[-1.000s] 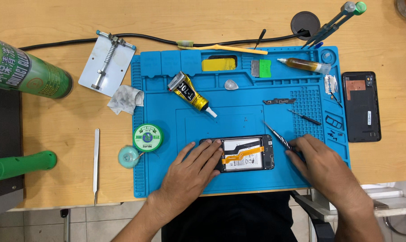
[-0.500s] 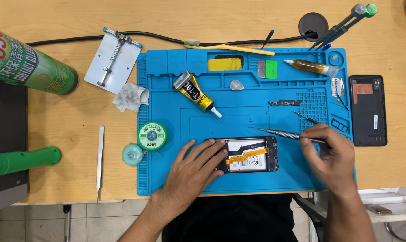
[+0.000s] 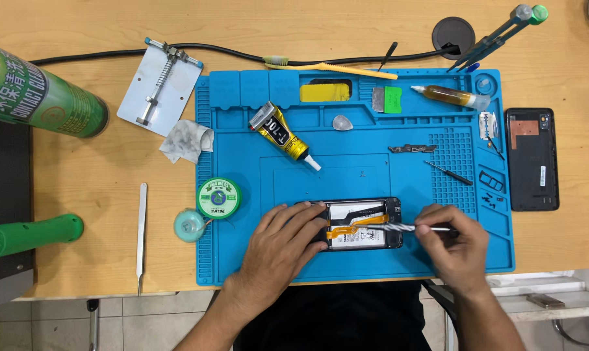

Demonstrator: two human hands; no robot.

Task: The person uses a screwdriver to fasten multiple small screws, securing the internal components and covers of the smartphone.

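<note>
Light wooden workbench (image 3: 80, 188), seen from above, carrying a large blue silicone repair mat (image 3: 366, 175) with moulded trays along its top and right edges. At far left lies a green aerosol spray can (image 3: 38, 94) on its side; below it, a green cylindrical tool handle (image 3: 31, 235). A detached black phone back cover (image 3: 532, 159) rests on the bench just right of the mat. Near the mat's lower centre lies the opened black smartphone (image 3: 362, 224), back removed, showing its battery and an orange flex cable. The left hand (image 3: 278, 250) lies fingers spread and flat over the phone's left end, pressing it to the mat. The right hand (image 3: 457, 244) pinches a slim metal screwdriver (image 3: 398, 227) with a knurled shaft, held nearly level, its tip over the phone's right half. Smaller items: a black-and-yellow glue tube (image 3: 282, 135) on the mat above the phone, a green solder-wick spool (image 3: 219, 198) at the mat's left edge, and steel tweezers (image 3: 141, 231) on the bench.
</note>
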